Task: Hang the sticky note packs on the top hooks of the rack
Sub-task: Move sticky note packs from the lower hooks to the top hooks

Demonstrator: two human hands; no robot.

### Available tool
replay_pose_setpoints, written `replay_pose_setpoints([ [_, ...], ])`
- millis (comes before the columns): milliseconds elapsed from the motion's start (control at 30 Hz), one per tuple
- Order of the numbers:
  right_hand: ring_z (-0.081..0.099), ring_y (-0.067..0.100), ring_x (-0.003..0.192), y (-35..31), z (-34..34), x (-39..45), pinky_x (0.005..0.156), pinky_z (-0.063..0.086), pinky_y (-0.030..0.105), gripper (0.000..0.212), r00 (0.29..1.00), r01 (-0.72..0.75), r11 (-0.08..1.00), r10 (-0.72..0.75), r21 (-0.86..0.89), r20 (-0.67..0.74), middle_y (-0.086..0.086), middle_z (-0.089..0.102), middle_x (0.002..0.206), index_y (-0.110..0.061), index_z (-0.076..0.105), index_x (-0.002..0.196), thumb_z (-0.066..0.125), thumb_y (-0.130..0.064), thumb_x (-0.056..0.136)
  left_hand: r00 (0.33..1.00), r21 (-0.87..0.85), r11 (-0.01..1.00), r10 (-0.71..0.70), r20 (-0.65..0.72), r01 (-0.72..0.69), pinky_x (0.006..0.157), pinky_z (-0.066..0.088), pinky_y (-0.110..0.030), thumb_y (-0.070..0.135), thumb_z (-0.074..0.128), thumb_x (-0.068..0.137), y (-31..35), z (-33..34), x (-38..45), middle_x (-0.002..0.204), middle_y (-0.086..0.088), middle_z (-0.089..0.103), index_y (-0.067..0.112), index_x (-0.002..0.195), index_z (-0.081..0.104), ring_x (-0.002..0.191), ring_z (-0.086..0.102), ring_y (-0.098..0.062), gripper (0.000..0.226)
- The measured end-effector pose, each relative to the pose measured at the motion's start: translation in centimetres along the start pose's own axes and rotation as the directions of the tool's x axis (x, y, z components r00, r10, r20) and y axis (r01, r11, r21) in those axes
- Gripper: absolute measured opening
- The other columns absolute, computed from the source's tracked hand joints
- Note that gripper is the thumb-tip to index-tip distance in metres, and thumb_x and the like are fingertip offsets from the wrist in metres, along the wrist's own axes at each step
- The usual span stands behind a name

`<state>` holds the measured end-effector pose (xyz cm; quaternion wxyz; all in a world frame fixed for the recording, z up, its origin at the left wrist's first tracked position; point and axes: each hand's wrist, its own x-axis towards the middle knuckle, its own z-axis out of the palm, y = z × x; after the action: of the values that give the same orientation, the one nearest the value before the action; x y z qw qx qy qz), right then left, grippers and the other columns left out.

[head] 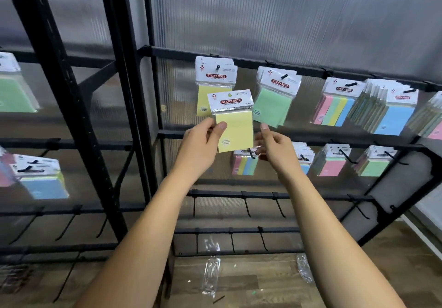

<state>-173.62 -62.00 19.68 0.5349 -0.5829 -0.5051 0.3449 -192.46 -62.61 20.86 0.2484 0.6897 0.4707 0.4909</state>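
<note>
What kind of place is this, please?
Probably a stationery shop display or stockroom: a black hook rack carries many hanging sticky note packs, and the left hand holds a yellow sticky note pack.

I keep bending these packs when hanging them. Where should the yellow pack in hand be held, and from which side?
Grip the yellow pack on the thick note block, low on its side edges, as the left hand does now. That likely leaves the thin white header card and its hang hole free for the hook.
</note>
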Motion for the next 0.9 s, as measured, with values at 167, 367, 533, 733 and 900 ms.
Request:
replay_pose_setpoints([
  [167,0.055,-0.003,0.072,-1.8,2.1,-2.3,0.066,0.045,0.014,0.027,0.963,0.269,0.962,-0.27,0.039,0.02,-0.011,0.064,0.082,-0.013,0.068,0.097,0.052,-0.035,0.102,0.998,0.019,1.0,0.021,0.051,-0.022,0.052,0.028,-0.026,0.038,0.048,0.102,-0.5,-1.1,0.1,0.058,0.01,0.041,0.027,0.068,0.041,0.052,0.036,-0.005,0.037],
  [367,0.056,0.004,0.071,-2.5,3.6,-2.0,0.064,0.045,0.024,0.026,0.949,0.316,0.948,-0.316,0.033,-0.009,0.0,0.066,0.08,-0.005,0.067,0.093,0.058,-0.028,0.101,0.997,0.188,0.981,0.038,0.073,-0.051,0.052,0.032,-0.022,0.04,0.048,0.101,-0.7,-2.5,0.0,0.06,0.012,0.048,0.029,0.069,0.044,0.054,0.045,-0.002,0.034],
  [533,0.054,0.004,0.072,-3.4,4.4,-1.2,0.068,0.045,0.026,0.028,0.947,0.293,0.956,-0.286,0.029,-0.149,0.002,0.067,0.085,-0.011,0.067,0.095,0.053,-0.035,0.102,0.997,0.404,0.913,0.027,0.079,-0.057,0.072,0.051,-0.037,0.041,0.041,0.103,-2.3,-3.5,0.1,0.083,0.01,0.064,0.025,0.091,0.057,0.079,0.059,-0.013,0.025],
  [733,0.05,0.005,0.071,-5.6,5.4,-0.4,0.064,0.041,0.025,0.034,0.921,0.376,0.927,-0.371,0.014,-0.121,0.002,0.062,0.083,-0.005,0.065,0.094,0.05,-0.034,0.104,0.995,0.519,0.854,-0.034,0.091,-0.019,0.071,0.046,-0.034,0.045,0.041,0.102,-3.2,-3.7,-0.3,0.095,0.011,0.063,0.023,0.104,0.058,0.086,0.058,-0.014,0.028],
  [900,0.051,0.009,0.074,-6.1,6.2,0.8,0.067,0.043,0.027,0.033,0.934,0.346,0.936,-0.339,0.056,-0.115,0.002,0.061,0.083,-0.007,0.064,0.093,0.049,-0.034,0.104,0.993,0.52,0.854,-0.066,0.097,0.007,0.073,0.048,-0.034,0.047,0.041,0.101,-3.3,-3.6,-0.6,0.1,0.009,0.063,0.024,0.103,0.058,0.09,0.058,-0.014,0.029],
])
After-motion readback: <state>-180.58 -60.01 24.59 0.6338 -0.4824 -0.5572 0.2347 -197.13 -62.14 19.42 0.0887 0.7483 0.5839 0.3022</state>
